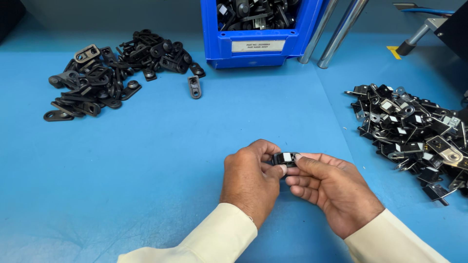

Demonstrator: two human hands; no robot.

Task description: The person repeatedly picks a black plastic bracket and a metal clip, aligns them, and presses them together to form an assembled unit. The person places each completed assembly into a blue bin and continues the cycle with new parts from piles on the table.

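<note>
A blue worktable (146,160) with two metal poles (336,29) behind.

Two bare hands show, the left hand (251,180) and the right hand (331,192); no gloves, no rings, no watch; each arm wears a long sleeve of soft cream cloth; the left sleeve (209,241) ends in a plain cuff at the wrist; the right sleeve (390,241) looks the same; the nails are short.
</note>
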